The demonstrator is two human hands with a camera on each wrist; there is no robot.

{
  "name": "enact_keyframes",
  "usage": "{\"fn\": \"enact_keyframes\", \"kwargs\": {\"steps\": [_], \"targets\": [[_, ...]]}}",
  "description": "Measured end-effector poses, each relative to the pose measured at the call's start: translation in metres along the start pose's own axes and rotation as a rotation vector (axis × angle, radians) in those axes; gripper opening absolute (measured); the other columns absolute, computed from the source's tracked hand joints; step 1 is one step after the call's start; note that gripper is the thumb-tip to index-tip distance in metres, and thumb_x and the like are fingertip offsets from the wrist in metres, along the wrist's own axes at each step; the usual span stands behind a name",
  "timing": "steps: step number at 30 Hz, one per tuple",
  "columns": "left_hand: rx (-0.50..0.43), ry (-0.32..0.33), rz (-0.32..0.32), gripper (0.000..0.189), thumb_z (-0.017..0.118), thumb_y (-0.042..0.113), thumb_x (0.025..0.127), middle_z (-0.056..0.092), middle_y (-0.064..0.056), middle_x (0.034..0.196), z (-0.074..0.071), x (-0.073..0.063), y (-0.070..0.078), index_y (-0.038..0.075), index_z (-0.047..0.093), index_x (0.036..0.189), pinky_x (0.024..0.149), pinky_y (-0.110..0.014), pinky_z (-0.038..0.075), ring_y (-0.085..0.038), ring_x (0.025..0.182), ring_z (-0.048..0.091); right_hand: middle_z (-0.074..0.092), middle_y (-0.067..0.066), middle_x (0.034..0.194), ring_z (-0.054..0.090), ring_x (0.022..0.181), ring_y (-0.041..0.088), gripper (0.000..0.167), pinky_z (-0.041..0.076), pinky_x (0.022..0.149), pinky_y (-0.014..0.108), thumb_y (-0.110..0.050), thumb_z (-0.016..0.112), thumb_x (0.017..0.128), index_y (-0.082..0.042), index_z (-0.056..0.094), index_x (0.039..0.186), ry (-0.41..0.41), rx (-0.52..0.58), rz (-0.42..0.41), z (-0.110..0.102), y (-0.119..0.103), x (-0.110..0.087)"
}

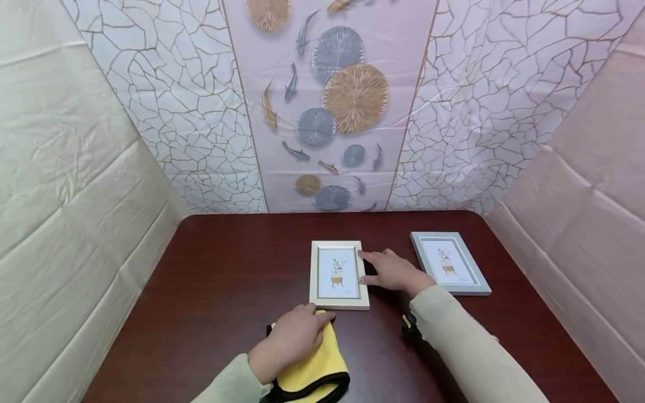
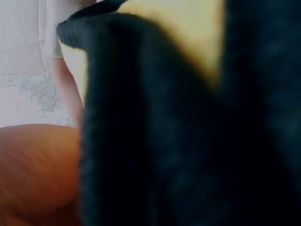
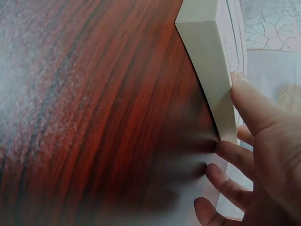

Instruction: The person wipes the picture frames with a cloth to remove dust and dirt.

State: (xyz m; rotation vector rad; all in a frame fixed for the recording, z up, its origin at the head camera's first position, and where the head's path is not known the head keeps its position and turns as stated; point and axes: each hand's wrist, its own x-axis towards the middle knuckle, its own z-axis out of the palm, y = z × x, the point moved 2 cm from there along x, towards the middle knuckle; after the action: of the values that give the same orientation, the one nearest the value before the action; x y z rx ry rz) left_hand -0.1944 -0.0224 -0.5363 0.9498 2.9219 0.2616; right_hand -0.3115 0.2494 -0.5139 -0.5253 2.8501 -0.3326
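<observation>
A yellow cloth with black edging (image 1: pixel 314 364) is gripped in my left hand (image 1: pixel 297 336), just below the cream picture frame (image 1: pixel 340 303). In the left wrist view its dark edging (image 2: pixel 155 132) blurs across most of the picture and hides the fingers. The frame lies flat, face up, with a print of a plant in an orange pot. My right hand (image 1: pixel 395 272) touches its right side with thumb and fingers spread along the edge. Seen from the right wrist, the thumb rests at the frame's upper edge and a fingertip meets its side wall (image 3: pixel 202 61).
A second picture frame (image 1: pixel 482 290), grey-blue with a similar print, lies flat to the right, beyond my right wrist. The dark red-brown wooden table (image 1: pixel 227 280) bears everything. A patterned backdrop (image 1: pixel 201 112) rises behind it, and pale cloth walls (image 1: pixel 65 224) close in both sides.
</observation>
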Motion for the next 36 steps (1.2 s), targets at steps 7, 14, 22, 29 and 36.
{"fn": "enact_keyframes", "kwargs": {"steps": [7, 14, 22, 29, 36], "targets": [[-0.051, 0.181, 0.062, 0.009, 0.070, 0.015, 0.108, 0.065, 0.004, 0.103, 0.001, -0.014, -0.007, 0.019, 0.072, 0.116, 0.076, -0.033, 0.056, -0.016, 0.088, 0.062, 0.052, 0.014, 0.166, 0.044, 0.151, 0.044, 0.085, 0.048, 0.113, 0.060, -0.052, 0.074, 0.104, -0.018, 0.038, 0.173, -0.020, -0.007, 0.021, 0.000, -0.001, 0.000], [-0.232, 0.402, 0.043, 0.007, 0.072, 0.022, 0.107, 0.069, 0.009, 0.104, -0.012, -0.025, -0.027, 0.020, 0.074, 0.114, 0.080, -0.036, 0.055, -0.011, 0.092, 0.062, 0.052, 0.014, 0.166, 0.044, 0.150, 0.042, 0.085, 0.048, 0.112, 0.059, -0.051, 0.074, 0.105, -0.018, 0.037, 0.174, -0.009, -0.014, 0.024, 0.000, 0.002, -0.001], [-0.316, 0.605, -0.013, 0.029, 0.092, 0.030, 0.093, 0.066, 0.011, 0.098, -0.028, -0.026, -0.042, 0.021, 0.066, 0.101, 0.093, -0.044, 0.053, -0.022, 0.107, 0.061, 0.052, 0.016, 0.165, 0.047, 0.147, 0.041, 0.084, 0.049, 0.111, 0.059, -0.051, 0.072, 0.106, -0.016, 0.037, 0.174, -0.016, -0.004, 0.000, -0.001, -0.001, 0.000], [-0.339, 0.441, -0.111, 0.037, 0.092, 0.024, 0.093, 0.067, 0.006, 0.105, -0.022, -0.006, -0.046, 0.019, 0.065, 0.117, 0.091, -0.047, 0.052, -0.024, 0.108, 0.063, 0.052, 0.016, 0.166, 0.046, 0.147, 0.040, 0.084, 0.049, 0.111, 0.059, -0.053, 0.071, 0.106, -0.017, 0.037, 0.174, -0.013, -0.005, 0.010, 0.000, 0.003, 0.000], [-0.343, 0.292, -0.186, 0.035, 0.087, 0.035, 0.098, 0.066, 0.005, 0.103, -0.013, 0.011, -0.050, 0.017, 0.065, 0.119, 0.096, -0.051, 0.050, -0.025, 0.110, 0.063, 0.052, 0.014, 0.165, 0.046, 0.146, 0.042, 0.085, 0.050, 0.109, 0.060, -0.053, 0.071, 0.106, -0.018, 0.036, 0.174, -0.004, -0.020, -0.002, 0.001, 0.002, -0.001]]}}
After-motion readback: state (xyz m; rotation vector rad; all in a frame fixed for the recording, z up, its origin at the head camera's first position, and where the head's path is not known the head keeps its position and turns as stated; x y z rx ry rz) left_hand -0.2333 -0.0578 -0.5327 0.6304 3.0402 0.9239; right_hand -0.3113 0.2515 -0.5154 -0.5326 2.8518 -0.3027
